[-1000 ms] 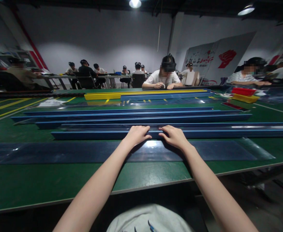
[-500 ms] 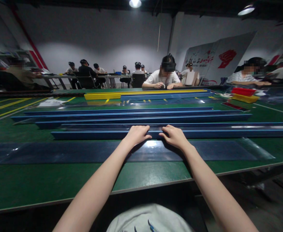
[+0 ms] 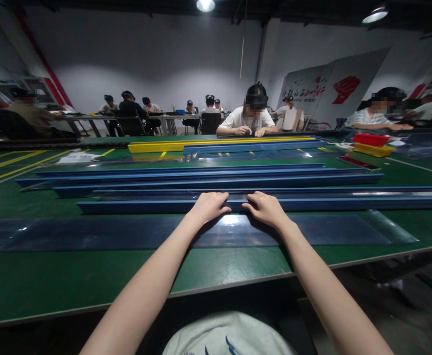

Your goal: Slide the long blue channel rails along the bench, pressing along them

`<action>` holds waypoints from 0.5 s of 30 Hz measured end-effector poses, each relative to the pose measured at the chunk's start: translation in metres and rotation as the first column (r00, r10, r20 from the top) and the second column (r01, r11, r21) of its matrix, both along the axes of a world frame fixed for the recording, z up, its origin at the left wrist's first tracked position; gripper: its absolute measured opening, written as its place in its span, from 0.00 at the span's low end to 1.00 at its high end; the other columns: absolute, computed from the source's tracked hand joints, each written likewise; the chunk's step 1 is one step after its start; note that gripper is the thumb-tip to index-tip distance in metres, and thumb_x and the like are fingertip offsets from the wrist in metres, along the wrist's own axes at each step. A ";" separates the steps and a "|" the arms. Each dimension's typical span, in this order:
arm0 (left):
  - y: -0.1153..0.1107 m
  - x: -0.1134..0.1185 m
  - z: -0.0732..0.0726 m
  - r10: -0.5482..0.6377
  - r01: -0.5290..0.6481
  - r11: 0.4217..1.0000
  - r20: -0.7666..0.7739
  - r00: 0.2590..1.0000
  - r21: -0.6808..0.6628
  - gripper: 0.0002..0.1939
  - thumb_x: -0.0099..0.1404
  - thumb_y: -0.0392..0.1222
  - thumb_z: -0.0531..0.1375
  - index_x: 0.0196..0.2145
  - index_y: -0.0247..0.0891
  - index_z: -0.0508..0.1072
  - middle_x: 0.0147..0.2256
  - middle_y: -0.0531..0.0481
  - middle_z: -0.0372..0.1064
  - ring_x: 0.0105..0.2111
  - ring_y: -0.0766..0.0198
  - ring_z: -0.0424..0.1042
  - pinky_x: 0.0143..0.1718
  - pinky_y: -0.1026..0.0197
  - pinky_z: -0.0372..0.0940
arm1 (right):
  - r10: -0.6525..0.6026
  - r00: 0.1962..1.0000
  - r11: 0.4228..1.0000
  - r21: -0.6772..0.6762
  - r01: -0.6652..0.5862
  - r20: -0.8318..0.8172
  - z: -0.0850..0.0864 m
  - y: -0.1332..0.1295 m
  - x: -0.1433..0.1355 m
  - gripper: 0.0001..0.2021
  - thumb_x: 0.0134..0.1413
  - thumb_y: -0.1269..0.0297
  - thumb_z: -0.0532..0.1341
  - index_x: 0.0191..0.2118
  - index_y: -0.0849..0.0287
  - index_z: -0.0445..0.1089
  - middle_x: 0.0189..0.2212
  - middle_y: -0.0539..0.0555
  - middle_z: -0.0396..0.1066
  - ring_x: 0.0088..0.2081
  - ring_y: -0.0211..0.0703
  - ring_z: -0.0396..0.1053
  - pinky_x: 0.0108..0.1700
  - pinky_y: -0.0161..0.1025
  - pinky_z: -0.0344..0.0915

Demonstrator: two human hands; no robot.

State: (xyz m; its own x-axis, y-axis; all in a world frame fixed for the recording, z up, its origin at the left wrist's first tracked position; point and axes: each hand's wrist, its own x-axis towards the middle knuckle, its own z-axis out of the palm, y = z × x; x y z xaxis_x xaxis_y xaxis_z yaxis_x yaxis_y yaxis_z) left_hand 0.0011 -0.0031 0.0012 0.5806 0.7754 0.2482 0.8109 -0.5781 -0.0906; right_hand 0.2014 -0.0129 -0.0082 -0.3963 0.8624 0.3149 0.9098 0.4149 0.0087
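My left grip (image 3: 210,205) and right grip (image 3: 265,208) are pinching the blue channel (image 3: 145,207); counter edge (image 3: 238,283) is running at six o'clock.

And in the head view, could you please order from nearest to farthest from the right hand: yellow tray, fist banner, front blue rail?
1. Front blue rail, touching the right hand.
2. Yellow tray, ahead and to the right.
3. Fist banner, far behind the tray.

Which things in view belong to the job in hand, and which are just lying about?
Apparently in the job:
long blue channel-shaped profile, nearest one, with left hand and right hand on it

Apparently lying about:
long yellow profile
red plastic bin
yellow plastic bin
flat translucent plastic strip, untouched, role unclear
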 end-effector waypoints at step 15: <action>-0.001 -0.001 -0.001 -0.019 0.019 1.000 -0.005 1.000 0.022 0.11 0.60 0.50 0.55 0.35 0.40 0.64 0.36 0.50 0.71 0.37 0.59 0.70 0.29 0.64 0.59 | 0.000 1.000 1.000 -0.004 0.000 -0.005 0.000 0.000 0.000 0.15 0.56 0.55 0.49 0.34 0.57 0.67 0.32 0.54 0.68 0.34 0.39 0.65 0.31 0.33 0.51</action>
State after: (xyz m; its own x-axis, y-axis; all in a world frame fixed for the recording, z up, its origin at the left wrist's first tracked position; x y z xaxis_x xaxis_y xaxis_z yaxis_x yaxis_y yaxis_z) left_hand 0.0002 -0.0037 0.0005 0.5967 0.7585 0.2621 0.7991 -0.5916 -0.1073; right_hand 0.2012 -0.0125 -0.0082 -0.3945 0.8638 0.3135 0.9100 0.4146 0.0028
